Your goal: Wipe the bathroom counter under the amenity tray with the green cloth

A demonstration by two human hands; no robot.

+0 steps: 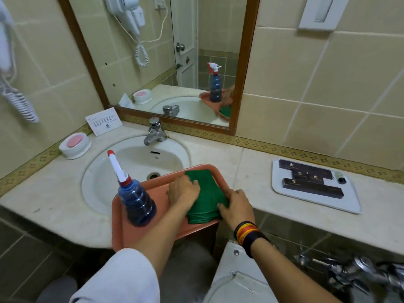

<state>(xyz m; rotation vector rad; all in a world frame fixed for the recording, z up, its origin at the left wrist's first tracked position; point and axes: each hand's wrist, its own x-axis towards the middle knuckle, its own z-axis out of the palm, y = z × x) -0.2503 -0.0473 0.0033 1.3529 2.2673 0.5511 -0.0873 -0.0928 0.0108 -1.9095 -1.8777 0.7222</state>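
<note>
A folded green cloth (206, 195) lies on an orange tray (153, 185) that rests across the front of the sink and overhangs the counter edge. My left hand (184, 190) lies flat on the cloth's left side. My right hand (237, 207) grips the cloth's near right corner. The white amenity tray (282, 190), holding dark boxes and a small bottle, sits on the beige counter (251, 169) to the right, apart from both hands.
A blue spray bottle (136, 197) stands on the orange tray's left. The sink (131, 162), tap (154, 132), soap dish (75, 145) and a card (103, 121) are left of it. A toilet cistern (236, 278) sits below, with metal pipes (349, 272) at right.
</note>
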